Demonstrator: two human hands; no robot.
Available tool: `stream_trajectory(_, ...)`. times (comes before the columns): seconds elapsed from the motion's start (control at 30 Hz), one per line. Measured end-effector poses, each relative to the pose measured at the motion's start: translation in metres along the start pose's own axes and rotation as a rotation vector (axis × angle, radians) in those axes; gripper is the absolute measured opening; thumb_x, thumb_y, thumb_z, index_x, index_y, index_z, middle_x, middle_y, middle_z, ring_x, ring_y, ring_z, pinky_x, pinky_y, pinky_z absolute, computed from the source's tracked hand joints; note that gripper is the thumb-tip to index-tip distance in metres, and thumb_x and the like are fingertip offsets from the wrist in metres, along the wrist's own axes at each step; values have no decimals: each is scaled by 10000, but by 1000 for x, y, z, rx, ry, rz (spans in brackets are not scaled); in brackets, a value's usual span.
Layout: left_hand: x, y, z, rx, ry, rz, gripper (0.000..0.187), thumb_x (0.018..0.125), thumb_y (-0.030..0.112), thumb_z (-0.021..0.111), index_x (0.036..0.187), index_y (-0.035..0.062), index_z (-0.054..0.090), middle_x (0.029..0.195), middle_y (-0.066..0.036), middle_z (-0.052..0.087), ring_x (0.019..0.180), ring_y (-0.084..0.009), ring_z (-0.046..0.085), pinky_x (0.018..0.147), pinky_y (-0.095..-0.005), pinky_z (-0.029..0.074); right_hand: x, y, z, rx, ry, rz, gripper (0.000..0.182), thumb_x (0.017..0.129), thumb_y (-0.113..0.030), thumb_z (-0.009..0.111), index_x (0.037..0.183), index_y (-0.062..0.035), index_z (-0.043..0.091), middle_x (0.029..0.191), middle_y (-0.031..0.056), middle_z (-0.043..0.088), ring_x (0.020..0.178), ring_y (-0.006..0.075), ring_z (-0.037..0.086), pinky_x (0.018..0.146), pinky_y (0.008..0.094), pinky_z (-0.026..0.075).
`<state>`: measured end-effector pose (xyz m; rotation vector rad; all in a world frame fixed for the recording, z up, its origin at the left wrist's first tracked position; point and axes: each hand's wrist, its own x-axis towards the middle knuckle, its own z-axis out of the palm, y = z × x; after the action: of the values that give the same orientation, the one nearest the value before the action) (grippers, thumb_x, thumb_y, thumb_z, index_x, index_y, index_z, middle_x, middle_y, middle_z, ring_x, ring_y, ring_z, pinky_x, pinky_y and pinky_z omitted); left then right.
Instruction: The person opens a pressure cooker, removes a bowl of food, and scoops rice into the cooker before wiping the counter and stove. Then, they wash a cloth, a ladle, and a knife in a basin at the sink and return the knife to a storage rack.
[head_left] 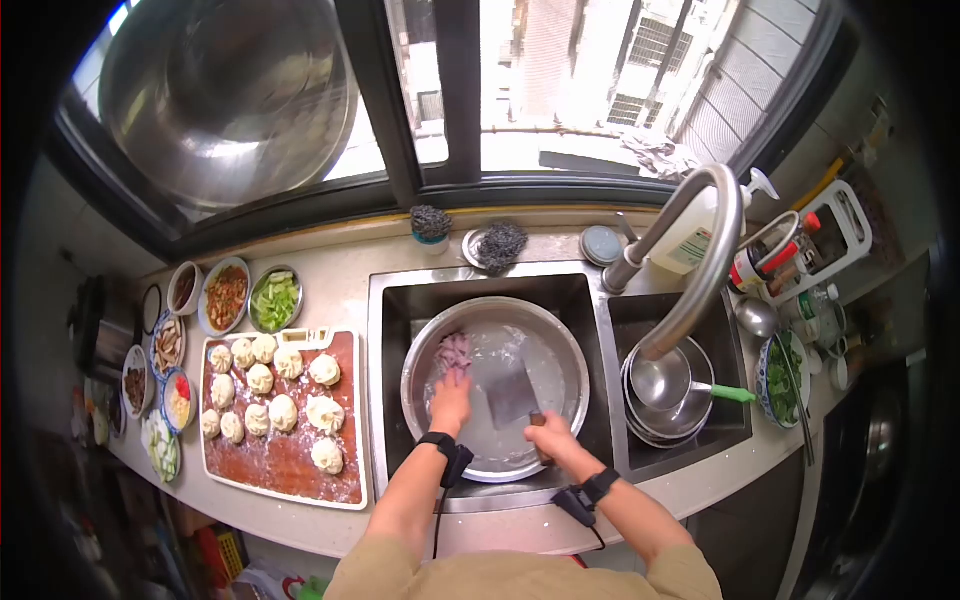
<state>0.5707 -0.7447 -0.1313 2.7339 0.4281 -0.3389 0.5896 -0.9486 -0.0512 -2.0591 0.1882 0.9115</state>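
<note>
A large metal basin sits in the left sink, with cloudy water in it. My right hand is closed round the wooden handle of a cleaver, whose broad blade lies low inside the basin. At the basin's left side, my left hand reaches in with its fingers against a pinkish cloth. Whether those fingers grip the cloth or only rest on it is not clear.
Left of the sink, a board holds several dumplings or buns, with bowls of chopped food beyond. A curved faucet arches over the right sink, which holds stacked pans. Scrubbers lie behind the basin.
</note>
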Motion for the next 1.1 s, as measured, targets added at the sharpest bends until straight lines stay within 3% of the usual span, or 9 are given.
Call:
stream_trajectory(0.1, 3, 6, 6, -77, -326, -142, 297, 767, 113, 462, 1042, 87, 572, 1161, -176, 488, 1017, -365, 500, 835, -431, 431, -21, -18, -28, -409, 119, -198, 401, 644, -149, 575, 980, 43, 471, 835, 238, 582, 816, 385, 569, 724, 421, 439)
stream_trajectory(0.23, 4, 11, -17, -154, -271, -101, 221, 760, 110, 459, 874, 26, 628, 917, -199, 597, 883, -358, 572, 784, -439, 450, -29, -19, -47, -481, 86, -248, 360, 665, -142, 569, 972, 14, 465, 841, 257, 568, 824, 414, 543, 735, 450, 418)
stream_trajectory(0.37, 16, 14, -81, 181, 303, 323, 174, 675, 137, 507, 680, 20, 635, 769, -100, 574, 870, -279, 479, 704, -375, 409, -36, -11, -50, -481, 66, -265, 334, 671, -102, 562, 963, 20, 454, 849, 258, 571, 825, 411, 550, 737, 467, 424)
stream_trajectory(0.53, 1, -4, -114, 830, -213, 295, 325, 802, 185, 467, 1073, 45, 581, 1274, -117, 401, 1221, -315, 295, 951, -415, 276, -46, -3, -55, -417, 111, -328, 334, 678, -119, 587, 952, 29, 464, 861, 251, 575, 829, 404, 552, 736, 452, 435)
stream_trajectory(0.77, -94, 5, -84, 819, -525, 454, 352, 778, 162, 460, 1014, -77, 565, 1110, -234, 520, 1044, -350, 496, 809, -456, 434, -52, -2, -76, -224, 83, -289, 489, 677, -176, 627, 1077, 41, 447, 943, 246, 574, 900, 379, 555, 792, 403, 432)
stream_trajectory(0.83, -104, 34, -91, 596, -696, 376, 269, 737, 160, 493, 888, -9, 638, 916, -200, 612, 884, -312, 589, 736, -364, 479, -52, 4, -81, -90, 45, -245, 499, 680, -188, 625, 1088, 35, 444, 958, 253, 569, 937, 387, 538, 824, 399, 415)
stream_trajectory(0.9, -102, 25, -44, 496, -495, 400, 212, 725, 114, 501, 861, 40, 645, 852, -165, 631, 713, -290, 619, 654, -387, 491, -46, 16, -84, -76, 57, -267, 483, 686, -162, 625, 1093, 25, 445, 886, 213, 592, 776, 316, 603, 680, 374, 475)
stream_trajectory(1.03, -73, 53, -46, -54, -658, 296, 203, 724, 72, 486, 862, 18, 624, 787, -137, 632, 652, -243, 604, 596, -340, 495, -59, 20, -92, 265, -95, -185, 482, 707, -72, 601, 1139, 9, 404, 697, 76, 522, 438, 97, 472, 330, 257, 370)
stream_trajectory(1.1, -74, 73, -46, -1034, -344, -350, 254, 744, 19, 461, 963, -32, 580, 876, -145, 615, 752, -196, 607, 644, -282, 494, -62, 23, -93, 394, -180, -185, 517, 715, -54, 586, 1175, 3, 360, 673, 64, 507, 442, 110, 470, 336, 266, 372)
